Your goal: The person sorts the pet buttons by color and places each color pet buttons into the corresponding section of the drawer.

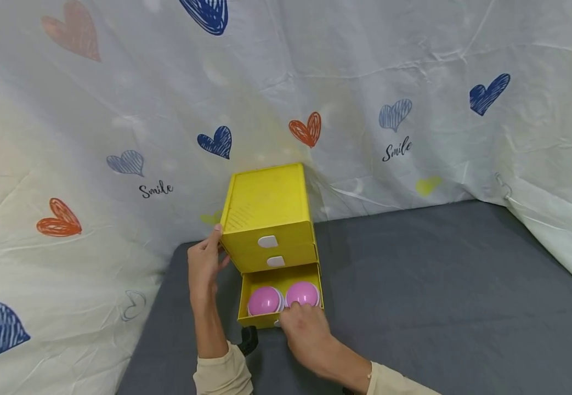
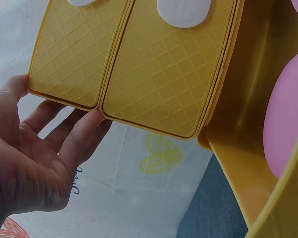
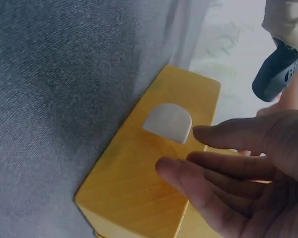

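Observation:
A small yellow cabinet [image 1: 268,197] with white half-round handles stands against the backdrop, its two upper drawers closed. Its bottom drawer [image 1: 261,321] is pulled out and holds two pink-topped balls, a left ball [image 1: 264,301] and a right ball [image 1: 303,293]. My left hand [image 1: 205,269] rests on the cabinet's left side, thumb and fingertips against the edge. My right hand [image 1: 307,334] is at the front of the bottom drawer. In the right wrist view, thumb and fingers are spread apart beside the white handle [image 3: 170,121], not pinching it.
A dark grey cloth [image 1: 439,285] covers the table. Behind it hangs a white backdrop [image 1: 355,71] printed with hearts and "Smile". A black wrist device [image 1: 248,340] is by the left sleeve [image 1: 222,373], close to the drawer's front left corner.

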The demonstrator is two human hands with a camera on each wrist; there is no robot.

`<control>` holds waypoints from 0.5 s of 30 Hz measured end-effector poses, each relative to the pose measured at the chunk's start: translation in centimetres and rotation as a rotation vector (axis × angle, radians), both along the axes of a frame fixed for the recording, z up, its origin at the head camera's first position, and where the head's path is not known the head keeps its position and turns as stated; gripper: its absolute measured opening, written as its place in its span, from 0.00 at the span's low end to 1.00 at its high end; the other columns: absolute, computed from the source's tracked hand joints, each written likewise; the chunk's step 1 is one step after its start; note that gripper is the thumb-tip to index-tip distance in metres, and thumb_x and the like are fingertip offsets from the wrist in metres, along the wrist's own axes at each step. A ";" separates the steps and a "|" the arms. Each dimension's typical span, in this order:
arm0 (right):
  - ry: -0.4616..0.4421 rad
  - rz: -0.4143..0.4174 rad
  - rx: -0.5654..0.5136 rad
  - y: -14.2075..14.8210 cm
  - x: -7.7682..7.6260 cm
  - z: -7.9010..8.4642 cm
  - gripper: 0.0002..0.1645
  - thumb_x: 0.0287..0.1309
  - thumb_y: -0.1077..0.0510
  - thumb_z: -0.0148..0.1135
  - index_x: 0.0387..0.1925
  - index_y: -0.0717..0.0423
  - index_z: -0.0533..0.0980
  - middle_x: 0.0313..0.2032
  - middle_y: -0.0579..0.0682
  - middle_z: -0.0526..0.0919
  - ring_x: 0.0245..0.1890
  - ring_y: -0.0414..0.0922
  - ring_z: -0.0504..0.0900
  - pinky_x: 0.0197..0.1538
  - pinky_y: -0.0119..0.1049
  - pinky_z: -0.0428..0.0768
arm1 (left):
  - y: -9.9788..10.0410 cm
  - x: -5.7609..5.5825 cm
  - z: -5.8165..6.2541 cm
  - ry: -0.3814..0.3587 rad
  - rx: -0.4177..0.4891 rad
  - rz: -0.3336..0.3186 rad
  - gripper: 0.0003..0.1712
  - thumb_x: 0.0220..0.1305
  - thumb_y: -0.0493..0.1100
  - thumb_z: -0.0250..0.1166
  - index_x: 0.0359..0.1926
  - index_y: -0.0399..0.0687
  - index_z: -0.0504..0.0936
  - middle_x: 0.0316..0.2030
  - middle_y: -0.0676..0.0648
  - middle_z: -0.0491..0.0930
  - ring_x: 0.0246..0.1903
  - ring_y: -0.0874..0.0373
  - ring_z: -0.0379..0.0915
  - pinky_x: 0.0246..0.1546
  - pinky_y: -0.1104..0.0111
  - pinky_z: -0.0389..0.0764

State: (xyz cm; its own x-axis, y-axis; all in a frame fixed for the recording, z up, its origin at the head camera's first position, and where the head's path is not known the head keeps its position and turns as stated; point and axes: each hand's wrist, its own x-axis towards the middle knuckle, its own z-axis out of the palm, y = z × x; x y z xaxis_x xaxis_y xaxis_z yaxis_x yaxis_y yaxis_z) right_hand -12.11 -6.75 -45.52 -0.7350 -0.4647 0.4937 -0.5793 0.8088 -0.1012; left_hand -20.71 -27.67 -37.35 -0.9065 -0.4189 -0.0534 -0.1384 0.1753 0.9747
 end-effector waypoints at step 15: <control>0.043 -0.019 0.047 -0.4 -1.7 -1.7 0.16 0.49 0.63 0.74 0.13 0.48 0.79 0.14 0.46 0.81 0.14 0.44 0.80 0.14 0.40 0.76 | -0.3 -0.1 0.0 -0.017 -0.009 -0.021 0.43 0.72 0.72 0.58 0.56 0.34 0.85 0.69 0.40 0.78 0.68 0.49 0.77 0.39 0.84 0.84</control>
